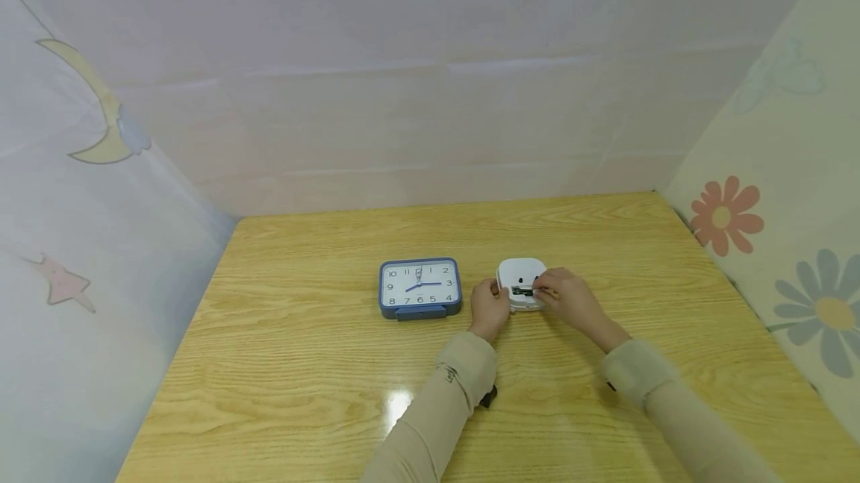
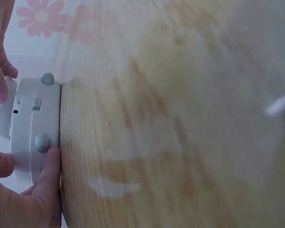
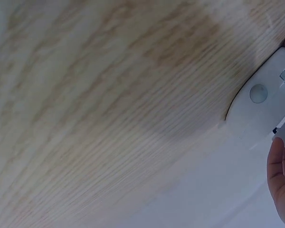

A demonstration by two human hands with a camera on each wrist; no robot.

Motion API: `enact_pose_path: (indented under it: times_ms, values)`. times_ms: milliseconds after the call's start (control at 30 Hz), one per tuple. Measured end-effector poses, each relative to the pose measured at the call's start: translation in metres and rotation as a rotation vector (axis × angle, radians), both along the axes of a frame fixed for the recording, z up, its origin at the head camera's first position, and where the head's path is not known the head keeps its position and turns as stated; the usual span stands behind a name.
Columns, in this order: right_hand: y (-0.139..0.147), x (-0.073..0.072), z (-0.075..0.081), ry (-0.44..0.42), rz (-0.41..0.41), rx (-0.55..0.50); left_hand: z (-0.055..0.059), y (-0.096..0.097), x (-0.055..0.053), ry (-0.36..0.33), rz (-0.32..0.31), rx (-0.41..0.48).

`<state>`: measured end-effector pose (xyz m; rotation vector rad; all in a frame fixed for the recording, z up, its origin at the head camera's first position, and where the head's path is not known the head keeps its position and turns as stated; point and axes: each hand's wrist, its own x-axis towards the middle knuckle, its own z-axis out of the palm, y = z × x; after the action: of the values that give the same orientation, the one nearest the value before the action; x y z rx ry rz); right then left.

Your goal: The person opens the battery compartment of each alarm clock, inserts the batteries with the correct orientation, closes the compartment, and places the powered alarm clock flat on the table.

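A white rounded clock (image 1: 519, 271) lies back up on the table, with two dark knobs and an uncovered battery compartment (image 1: 521, 291) showing. My left hand (image 1: 489, 309) grips its left side, thumb on top and a finger low against the edge. In the left wrist view, two round feet stick out of the clock's side. My right hand (image 1: 571, 300) pinches a thin white battery cover (image 2: 7, 107), which is tilted along the compartment's edge. The right wrist view shows fingertips at the end of this cover; whether it touches the clock all along is hidden.
A blue-framed rectangular clock (image 1: 419, 285) lies face up left of my left hand. A small black object (image 1: 489, 396) shows beside my left sleeve. The wooden table (image 1: 302, 363) meets a pale backdrop (image 1: 430, 132) at the back and both sides.
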<state>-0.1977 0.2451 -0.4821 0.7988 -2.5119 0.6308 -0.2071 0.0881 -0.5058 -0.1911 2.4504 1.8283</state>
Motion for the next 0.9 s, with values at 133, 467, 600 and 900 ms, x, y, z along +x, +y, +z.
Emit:
enact_pose_path:
  times_ms: [133,467,600,900]
  values:
    - [-0.003,-0.001,0.000,0.003,0.005,0.009,-0.001,0.000,-0.001,0.002,0.005,0.003]
    - [-0.009,-0.003,-0.002,0.000,-0.015,0.046,0.000,-0.001,-0.001,-0.001,-0.009,-0.006]
    - [-0.010,-0.003,-0.002,0.016,-0.025,0.052,0.001,-0.001,-0.001,0.008,-0.013,-0.018]
    - [-0.011,-0.002,-0.010,0.101,-0.014,0.021,-0.002,0.000,0.001,-0.002,0.004,-0.014]
